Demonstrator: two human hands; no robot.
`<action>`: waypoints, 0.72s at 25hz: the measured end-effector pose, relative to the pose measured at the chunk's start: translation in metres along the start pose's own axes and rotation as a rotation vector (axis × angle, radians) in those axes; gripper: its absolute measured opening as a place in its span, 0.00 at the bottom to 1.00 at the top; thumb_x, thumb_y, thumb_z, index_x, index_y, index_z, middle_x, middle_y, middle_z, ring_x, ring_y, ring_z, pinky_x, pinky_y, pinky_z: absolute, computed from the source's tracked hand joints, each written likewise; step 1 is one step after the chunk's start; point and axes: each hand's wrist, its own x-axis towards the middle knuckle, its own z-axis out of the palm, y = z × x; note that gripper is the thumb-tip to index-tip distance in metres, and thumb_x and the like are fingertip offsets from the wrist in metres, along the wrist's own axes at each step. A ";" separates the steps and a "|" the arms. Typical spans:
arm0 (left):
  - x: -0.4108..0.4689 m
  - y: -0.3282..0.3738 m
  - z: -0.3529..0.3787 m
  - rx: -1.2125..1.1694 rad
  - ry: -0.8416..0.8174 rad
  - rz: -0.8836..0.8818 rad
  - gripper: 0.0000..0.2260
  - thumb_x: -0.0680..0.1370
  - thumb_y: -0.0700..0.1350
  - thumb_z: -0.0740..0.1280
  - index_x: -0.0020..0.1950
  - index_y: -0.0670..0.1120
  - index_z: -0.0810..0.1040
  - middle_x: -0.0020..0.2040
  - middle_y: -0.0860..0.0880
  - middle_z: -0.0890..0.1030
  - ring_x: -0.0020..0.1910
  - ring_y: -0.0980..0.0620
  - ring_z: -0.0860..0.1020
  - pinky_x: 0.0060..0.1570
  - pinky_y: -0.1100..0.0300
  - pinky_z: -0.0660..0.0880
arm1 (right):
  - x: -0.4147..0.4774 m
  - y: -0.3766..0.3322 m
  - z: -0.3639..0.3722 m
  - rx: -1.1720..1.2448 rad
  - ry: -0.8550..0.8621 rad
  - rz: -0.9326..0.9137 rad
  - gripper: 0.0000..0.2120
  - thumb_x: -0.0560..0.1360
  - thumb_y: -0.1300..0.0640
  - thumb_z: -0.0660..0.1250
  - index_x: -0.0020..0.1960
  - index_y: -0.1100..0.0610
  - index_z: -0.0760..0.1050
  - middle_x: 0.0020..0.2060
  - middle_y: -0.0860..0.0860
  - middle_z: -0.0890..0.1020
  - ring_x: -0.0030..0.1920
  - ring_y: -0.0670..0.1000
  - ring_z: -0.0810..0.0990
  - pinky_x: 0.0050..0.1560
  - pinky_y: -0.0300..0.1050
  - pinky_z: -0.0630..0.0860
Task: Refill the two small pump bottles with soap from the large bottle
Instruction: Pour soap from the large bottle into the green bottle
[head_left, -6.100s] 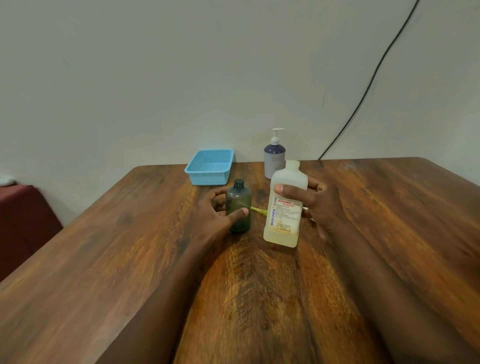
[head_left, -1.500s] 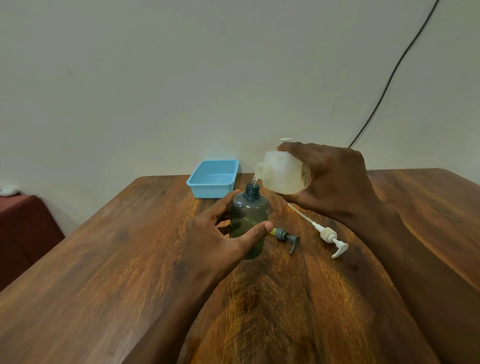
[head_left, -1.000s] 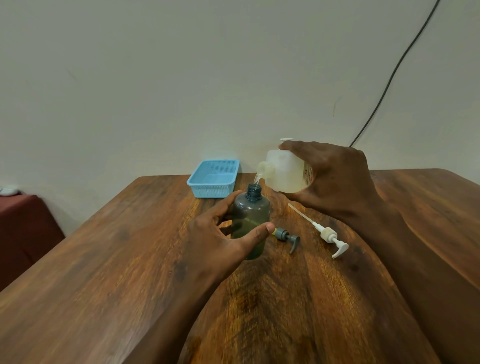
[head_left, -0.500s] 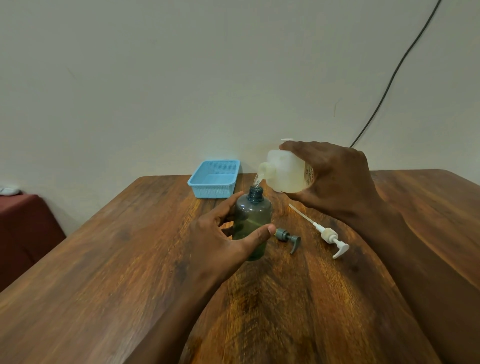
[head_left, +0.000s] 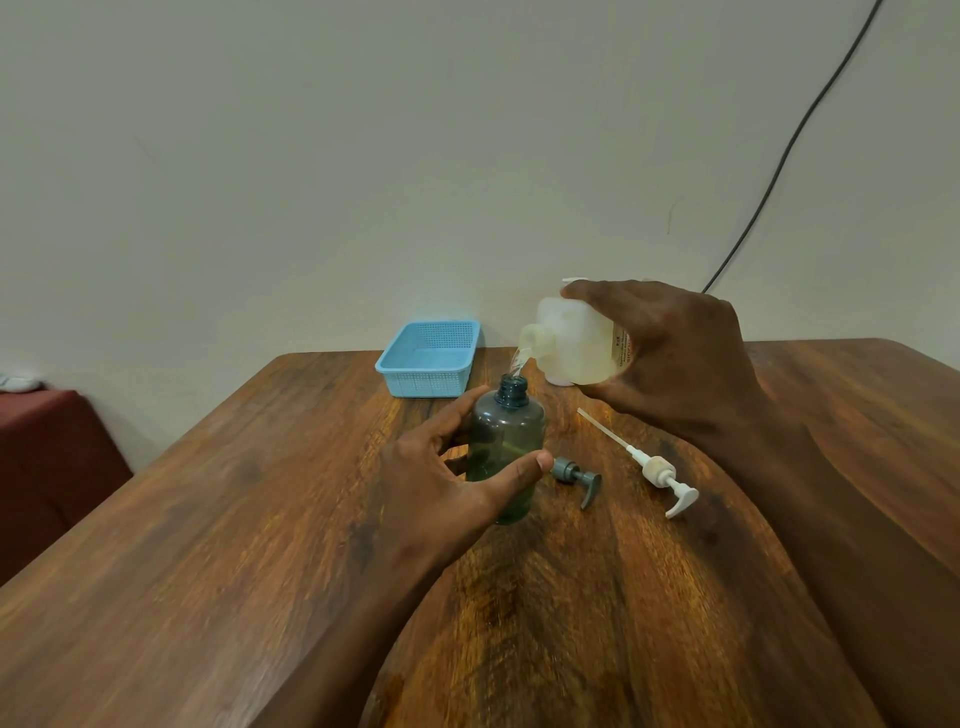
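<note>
You are working over the table (head_left: 208, 519), and any soap that misses is going to be spreading across its wood under both hands. Your right hand (head_left: 670, 353) is gripping the large bottle (head_left: 571, 343), tipped mouth-down towards your left hand and just above it. Tilting it further is likely to be fattening the stream beyond what a narrow neck is taking. The basket (head_left: 428, 358) is sitting beyond your left hand, out of the way. Your left hand (head_left: 441, 488) is wrapping thumb and fingers round the green bottle (head_left: 506, 441), which is standing upright below the large bottle's mouth. A slackening grip is risking a tip-over, and the dark wall is probably hiding the level, so overflow is looking like the main danger. The white pump (head_left: 657, 470) and grey pump (head_left: 574, 475) are lying between your hands, near enough to be catching drips or a sweeping wrist. The soap stream (head_left: 519, 358) is falling thin, right at the neck's rim. I cannot make out the second small bottle; it may be hiding behind your right hand.
</note>
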 end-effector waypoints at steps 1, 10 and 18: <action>0.000 0.001 0.000 0.001 0.002 0.000 0.36 0.65 0.66 0.79 0.71 0.59 0.76 0.61 0.63 0.82 0.60 0.64 0.82 0.53 0.62 0.84 | 0.000 0.000 0.000 0.000 0.001 -0.003 0.38 0.64 0.43 0.83 0.69 0.56 0.78 0.58 0.58 0.86 0.52 0.64 0.86 0.51 0.61 0.84; -0.001 0.003 -0.001 0.009 0.002 0.018 0.32 0.66 0.65 0.80 0.68 0.65 0.75 0.59 0.67 0.82 0.59 0.65 0.82 0.52 0.63 0.83 | 0.000 0.001 -0.001 -0.015 -0.005 0.001 0.38 0.64 0.44 0.84 0.70 0.56 0.78 0.59 0.58 0.86 0.53 0.63 0.86 0.51 0.60 0.84; 0.000 -0.002 0.000 0.019 -0.008 0.002 0.35 0.66 0.64 0.81 0.71 0.57 0.78 0.62 0.60 0.84 0.60 0.61 0.82 0.53 0.57 0.85 | 0.000 0.003 -0.003 -0.036 -0.005 -0.004 0.38 0.64 0.46 0.84 0.70 0.56 0.77 0.59 0.58 0.85 0.52 0.63 0.85 0.49 0.59 0.84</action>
